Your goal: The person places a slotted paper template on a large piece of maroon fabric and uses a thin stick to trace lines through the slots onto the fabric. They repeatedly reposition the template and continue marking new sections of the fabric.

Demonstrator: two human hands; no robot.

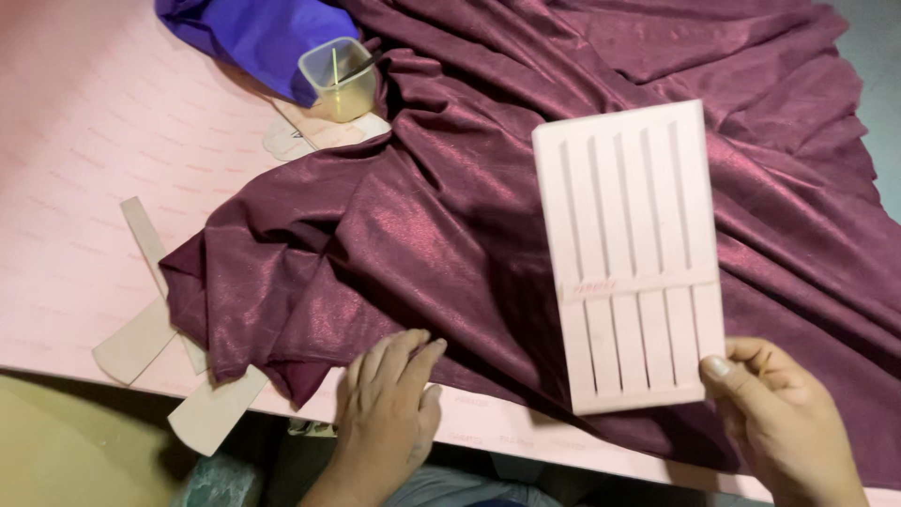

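Fingers of my right hand [779, 422] are pinched on the lower right corner of a pale pink slotted template [631, 255], thumb on its front face and the others curled behind it, with a thin yellowish stick, too small to tell what it is, tucked between them. I hold that template upright-ish and slightly tilted over the maroon fabric [488, 216], its long slits running lengthwise in two rows split by a narrow cross band. My left hand [389, 408] lies flat, palm down, fingers together and lightly spread at the tips, pressing on the near edge of the fabric where it meets the pink table [84, 141]; it grips nothing. The fabric is a shiny, crumpled sheet that covers most of the table from the far right down to the near edge, bunched in folds near my left hand. To the left of it, partly tucked under its hem, lie several pale cardboard pattern pieces [150, 329] with curved, paddle-like shapes, one hanging over the table's edge. At the far side sits a clear plastic cup [340, 77] with a thin stick in it, just beside a blue-purple cloth [253, 33] and touching the fabric's upper folds.
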